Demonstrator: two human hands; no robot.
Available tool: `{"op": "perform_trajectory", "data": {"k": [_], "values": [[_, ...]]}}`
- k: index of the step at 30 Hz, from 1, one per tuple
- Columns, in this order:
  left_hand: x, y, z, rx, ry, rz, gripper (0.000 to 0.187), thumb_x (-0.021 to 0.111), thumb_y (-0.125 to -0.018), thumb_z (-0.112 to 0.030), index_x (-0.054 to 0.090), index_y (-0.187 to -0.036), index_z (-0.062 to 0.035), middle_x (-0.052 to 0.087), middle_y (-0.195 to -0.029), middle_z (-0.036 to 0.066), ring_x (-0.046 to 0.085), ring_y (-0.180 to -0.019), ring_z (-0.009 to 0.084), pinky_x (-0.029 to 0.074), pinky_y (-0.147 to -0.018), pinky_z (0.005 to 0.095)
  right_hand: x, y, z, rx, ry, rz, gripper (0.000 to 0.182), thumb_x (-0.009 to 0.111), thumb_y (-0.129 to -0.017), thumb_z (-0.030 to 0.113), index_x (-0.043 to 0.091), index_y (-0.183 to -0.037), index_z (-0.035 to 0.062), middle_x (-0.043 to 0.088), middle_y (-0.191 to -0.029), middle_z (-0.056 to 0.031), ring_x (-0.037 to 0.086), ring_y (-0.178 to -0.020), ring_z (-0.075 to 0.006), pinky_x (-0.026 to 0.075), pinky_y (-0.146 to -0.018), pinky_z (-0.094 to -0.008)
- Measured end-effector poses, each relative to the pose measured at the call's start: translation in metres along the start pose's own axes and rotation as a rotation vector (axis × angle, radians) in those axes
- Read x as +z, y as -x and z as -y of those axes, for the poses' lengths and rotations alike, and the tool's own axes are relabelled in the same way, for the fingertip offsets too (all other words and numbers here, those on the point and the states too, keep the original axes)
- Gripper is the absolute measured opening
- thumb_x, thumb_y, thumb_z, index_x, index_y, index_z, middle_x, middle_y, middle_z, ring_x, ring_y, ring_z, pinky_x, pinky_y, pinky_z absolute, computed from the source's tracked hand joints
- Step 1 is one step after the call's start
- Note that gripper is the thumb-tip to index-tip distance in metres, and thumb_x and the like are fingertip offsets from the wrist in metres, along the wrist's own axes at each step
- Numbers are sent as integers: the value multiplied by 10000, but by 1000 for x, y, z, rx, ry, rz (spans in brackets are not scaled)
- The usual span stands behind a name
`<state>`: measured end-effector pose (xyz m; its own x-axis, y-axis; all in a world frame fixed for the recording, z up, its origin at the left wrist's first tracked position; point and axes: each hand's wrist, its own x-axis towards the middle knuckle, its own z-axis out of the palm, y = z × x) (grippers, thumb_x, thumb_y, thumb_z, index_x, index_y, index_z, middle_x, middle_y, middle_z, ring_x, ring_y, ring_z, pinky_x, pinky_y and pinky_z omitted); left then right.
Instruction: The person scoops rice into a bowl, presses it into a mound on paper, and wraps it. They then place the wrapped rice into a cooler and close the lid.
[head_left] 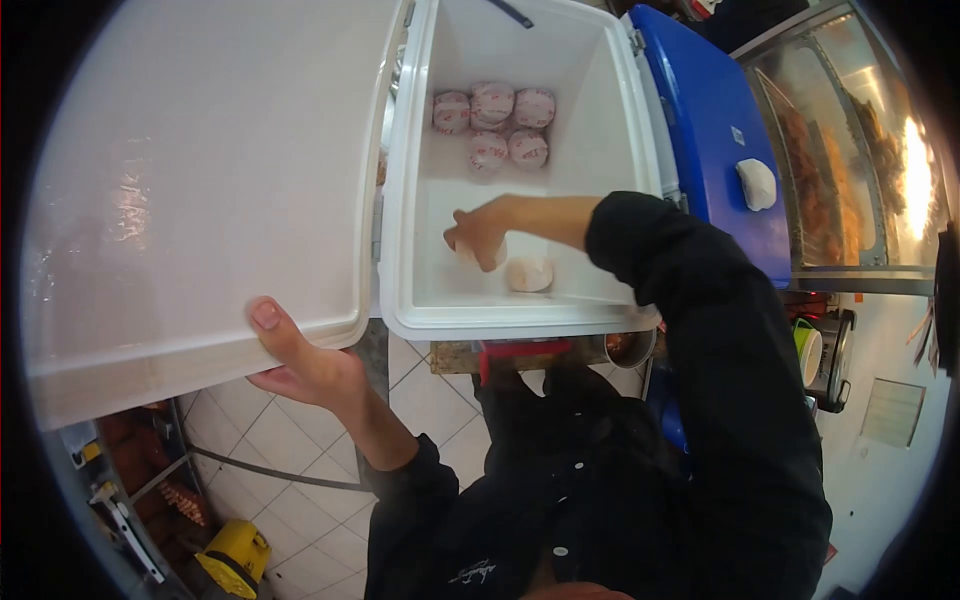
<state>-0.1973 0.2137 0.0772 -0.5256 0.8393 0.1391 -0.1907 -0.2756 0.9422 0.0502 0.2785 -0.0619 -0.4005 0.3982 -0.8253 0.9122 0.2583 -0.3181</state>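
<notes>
My left hand (315,365) grips the near edge of the big white lid (220,200), thumb on top and fingers underneath. The lid lies swung out to the left of a deep white cooler box (530,325). Inside the cooler, my right hand (480,230) reaches down with its fingers curled around a pale round bundle (466,257), mostly hidden by the hand. Close beside it on the cooler floor rests another off-white round bundle (530,273). Against the far end sit several round paper-wrapped bundles (490,150) with red print.
A blue lid (710,130) with a crumpled white cloth or wrapper (757,185) on it adjoins the cooler's right side. Beyond is a lit glass display case (840,150). Below are a metal pot (630,347), a white-tiled floor (300,450) and a yellow object (235,560).
</notes>
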Motion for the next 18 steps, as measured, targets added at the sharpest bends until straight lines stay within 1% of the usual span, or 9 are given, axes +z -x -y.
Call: {"op": "perform_trajectory", "data": {"k": [4,6,10,12,14,15,16,17,18], "values": [[1,1,-1,-12,35,-11,644,769,-882,-394,528,-1295,37,595,-1145,128,647,-999,213,612,-787,361,60,-37,5,13,44,-41,786,838,-678,199,487,-1381,163,380,-1381,-206,603,-1167,-443,545,-924,-549],[0,2,-1,-21,20,-46,711,778,-865,-394,485,-1354,30,572,-1217,141,636,-1059,232,610,-843,381,76,-31,7,28,-19,-156,871,825,-714,194,397,-1472,180,371,-1411,-186,540,-1275,-434,535,-959,-566],[5,3,-2,-23,41,-43,792,790,-854,-408,437,-1417,23,543,-1284,152,612,-1125,247,591,-909,399,45,8,23,85,4,-42,1041,796,-716,145,233,-1589,214,367,-1468,-219,535,-1295,-444,523,-993,-537],[6,5,-5,-50,52,-68,630,729,-900,-304,441,-1367,8,539,-1112,142,613,-953,225,581,-775,380,31,24,24,154,94,-139,967,762,-739,130,304,-1587,201,353,-1523,-195,519,-1316,-418,516,-1006,-548],[7,5,-3,-28,54,-79,711,738,-892,-309,394,-1432,0,529,-1166,154,606,-996,242,584,-806,393,5,80,13,47,143,-335,797,742,-757,134,473,-1507,167,404,-1536,-160,528,-1310,-399,501,-1026,-546],[8,4,-2,-1,57,-103,794,748,-883,-313,348,-1498,-9,518,-1220,167,599,-1039,258,586,-836,406,-9,126,15,88,128,-500,638,718,-768,112,601,-1395,137,517,-1452,-147,533,-1303,-385,474,-1058,-516],[7,2,0,-15,68,-95,794,748,-883,-313,348,-1498,-9,518,-1220,167,599,-1039,258,586,-836,406,-18,174,15,137,62,-634,577,752,-834,124,579,-1384,116,578,-1391,-147,520,-1321,-359,405,-1129,-479],[4,1,0,-2,47,-106,868,764,-872,-324,300,-1539,-15,506,-1275,180,591,-1078,273,583,-867,417,-16,216,-2,107,54,-845,580,751,-825,79,575,-1378,103,586,-1391,-150,512,-1343,-337,382,-1152,-469],[3,1,2,4,32,-112,944,779,-862,-335,253,-1580,-21,494,-1330,194,582,-1117,287,579,-898,428,-25,269,2,285,33,-897,626,778,-799,73,568,-1387,116,557,-1432,-163,466,-1389,-363,366,-1172,-470]]}}
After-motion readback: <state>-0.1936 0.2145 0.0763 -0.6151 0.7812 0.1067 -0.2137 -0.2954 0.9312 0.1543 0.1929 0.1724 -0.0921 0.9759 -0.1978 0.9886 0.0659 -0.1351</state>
